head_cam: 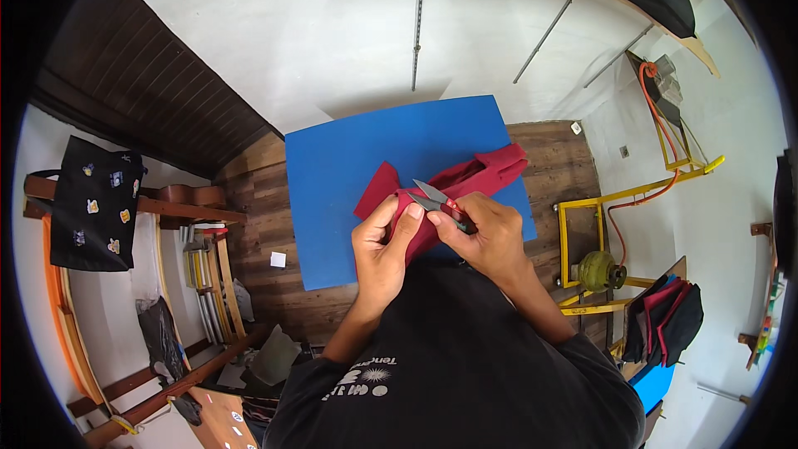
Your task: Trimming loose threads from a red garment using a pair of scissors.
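My left hand (384, 243) pinches a dark red cloth piece (464, 179) between thumb and fingers, above a blue tabletop (349, 156). In my right hand (486, 231) is a pair of small thread snips (431, 195) with a red part on the handle. Their two blades are spread and point up and left, right beside my left thumb at the cloth. One end of the cloth reaches the right edge of the tabletop; a flat flap lies to the left. My right palm hides much of the handle.
On the right stands a yellow metal frame (564, 243) with a green gas cylinder (598, 271) and an orange hose (670, 184). Folded black and red cloths (667, 318) are stacked beside it. Shelving with a black bag (96, 206) is at left. White wall (368, 31) lies beyond the table.
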Demonstrator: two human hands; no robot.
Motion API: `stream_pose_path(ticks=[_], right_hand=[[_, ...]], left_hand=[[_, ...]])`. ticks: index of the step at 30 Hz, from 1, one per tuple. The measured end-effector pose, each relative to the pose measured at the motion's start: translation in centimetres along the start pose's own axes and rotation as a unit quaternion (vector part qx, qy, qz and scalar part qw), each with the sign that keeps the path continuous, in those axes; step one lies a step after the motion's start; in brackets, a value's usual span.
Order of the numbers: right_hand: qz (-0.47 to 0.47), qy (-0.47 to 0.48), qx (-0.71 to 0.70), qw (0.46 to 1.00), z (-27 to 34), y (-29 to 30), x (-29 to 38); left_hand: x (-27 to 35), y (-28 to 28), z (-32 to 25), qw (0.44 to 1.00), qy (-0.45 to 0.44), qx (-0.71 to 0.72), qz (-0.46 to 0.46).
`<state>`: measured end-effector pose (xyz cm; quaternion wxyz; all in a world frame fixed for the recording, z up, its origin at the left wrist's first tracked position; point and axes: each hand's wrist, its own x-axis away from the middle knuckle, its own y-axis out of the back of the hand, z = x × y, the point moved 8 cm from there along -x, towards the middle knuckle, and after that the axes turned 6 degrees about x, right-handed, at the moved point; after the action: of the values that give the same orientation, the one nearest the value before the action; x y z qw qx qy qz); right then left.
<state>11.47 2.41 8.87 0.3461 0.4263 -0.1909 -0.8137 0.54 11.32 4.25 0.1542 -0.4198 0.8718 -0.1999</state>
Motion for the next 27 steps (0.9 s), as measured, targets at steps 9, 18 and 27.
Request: stream_pose_path(ticks=[9, 18, 27], right_hand=[[0.016, -0.092, -0.025, 0.995, -0.4, -1.0, 0.3], [0.008, -0.094, -0.026, 0.995, -0.4, -1.0, 0.1], [0.056, -0.032, -0.020, 0.998, -0.8, 0.5, -0.7]], left_hand=[[-0.3, 0.5, 0.6, 0.999, -0.021, -0.012, -0.020], [-0.3, 0.7, 0.3, 0.997, -0.052, -0.047, -0.019], [-0.6, 0.5, 0.9, 0.987, 0.058, 0.148, 0.001]])
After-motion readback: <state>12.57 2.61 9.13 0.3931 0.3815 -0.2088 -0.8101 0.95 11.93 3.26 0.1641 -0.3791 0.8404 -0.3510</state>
